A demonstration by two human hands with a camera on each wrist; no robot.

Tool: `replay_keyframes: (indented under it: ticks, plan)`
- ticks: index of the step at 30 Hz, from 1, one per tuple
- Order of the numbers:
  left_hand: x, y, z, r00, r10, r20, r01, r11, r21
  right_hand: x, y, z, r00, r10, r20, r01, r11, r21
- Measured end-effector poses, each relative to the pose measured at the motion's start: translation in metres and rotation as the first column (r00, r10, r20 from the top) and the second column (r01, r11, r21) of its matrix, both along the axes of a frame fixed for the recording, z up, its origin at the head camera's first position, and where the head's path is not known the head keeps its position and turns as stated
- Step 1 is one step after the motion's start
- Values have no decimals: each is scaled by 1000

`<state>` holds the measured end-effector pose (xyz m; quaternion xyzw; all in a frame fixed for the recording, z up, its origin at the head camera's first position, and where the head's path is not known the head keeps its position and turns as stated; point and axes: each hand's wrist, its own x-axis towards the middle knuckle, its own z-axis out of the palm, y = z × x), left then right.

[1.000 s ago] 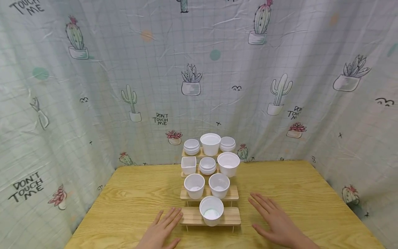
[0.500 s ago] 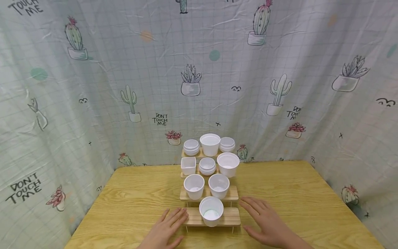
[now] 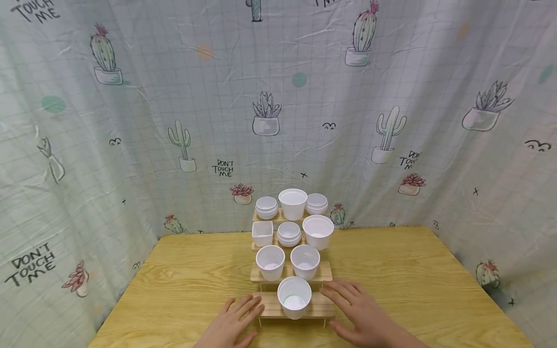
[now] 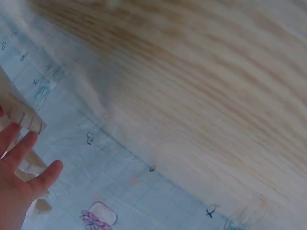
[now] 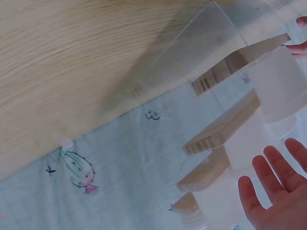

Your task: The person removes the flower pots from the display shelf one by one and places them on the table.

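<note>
A four-tier wooden display stand (image 3: pixel 322 307) on thin legs carries several white plastic pots. One round pot (image 3: pixel 294 311) stands upright on its lowest board; two cups, the left one (image 3: pixel 271 271) among them, sit one tier up. At the board's left end my left hand (image 3: pixel 230 321) reaches in, fingers spread and relaxed, fingertips overlapping the wood. Opposite it, my right hand (image 3: pixel 359 311) has straight fingers at the board's right end. In the right wrist view the board ends and a clear side support (image 5: pixel 201 40) show beside my right hand (image 5: pixel 276 199). Neither hand grips anything.
On the upper tiers stand a square pot (image 3: pixel 262 235), rounded jars such as one (image 3: pixel 289 237), and larger cups like the top one (image 3: pixel 293 208). The wood-grain table (image 3: pixel 196 275) extends to both sides. Behind it hangs a cactus-print curtain (image 3: pixel 209 96).
My right hand has moved left, from apart over the table to the board's right end. My left hand has shifted slightly right onto its left end. The pots stay in place.
</note>
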<state>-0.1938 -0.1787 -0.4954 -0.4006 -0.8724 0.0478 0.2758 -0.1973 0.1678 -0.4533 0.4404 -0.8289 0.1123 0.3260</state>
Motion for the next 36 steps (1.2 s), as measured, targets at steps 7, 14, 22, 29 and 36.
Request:
replay_keyframes:
  ticks: [7,14,22,29,36]
  plan:
    - [-1,0,2,1000,-3,-7,3,1000,7,0,-8,7,999,19,26,-20,999,46]
    - [-2,0,1,1000,-14,-18,15,1000,28,-1,-19,16,997,73,-7,-72,993,89]
    - [-3,0,-3,1000,-6,-13,6,999,41,-6,-36,21,992,110,-60,-103,988,116]
    - [-4,1,-2,1000,-13,-5,13,997,71,-9,-48,26,985,127,-118,-112,986,126]
    - [-2,1,-4,1000,-8,4,7,997,80,-12,-57,26,986,128,-110,-108,980,169]
